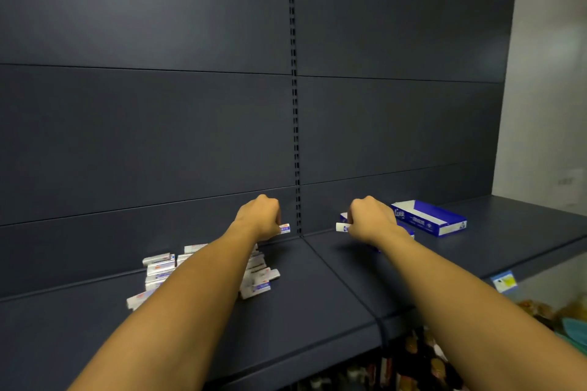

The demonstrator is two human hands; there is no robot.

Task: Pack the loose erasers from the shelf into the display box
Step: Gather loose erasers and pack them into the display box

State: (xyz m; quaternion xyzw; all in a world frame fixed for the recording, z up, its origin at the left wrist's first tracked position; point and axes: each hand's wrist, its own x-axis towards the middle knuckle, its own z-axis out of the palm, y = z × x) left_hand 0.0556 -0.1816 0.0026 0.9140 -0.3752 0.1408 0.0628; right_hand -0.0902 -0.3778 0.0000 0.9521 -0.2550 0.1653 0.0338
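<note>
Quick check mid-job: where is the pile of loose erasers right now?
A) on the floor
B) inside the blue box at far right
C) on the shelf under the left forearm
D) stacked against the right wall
C: the loose erasers lie heaped on the dark shelf beneath the left forearm, well apart from the open blue display box to the right.

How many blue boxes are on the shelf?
2: one open blue box lies by the back wall on the right; another blue box is mostly hidden behind the right hand.

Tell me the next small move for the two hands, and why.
Probably lower the right hand to set its white eraser into the blue cardboard display box partly hidden beneath it. The left hand grips another white eraser, so it would likely follow.
</note>
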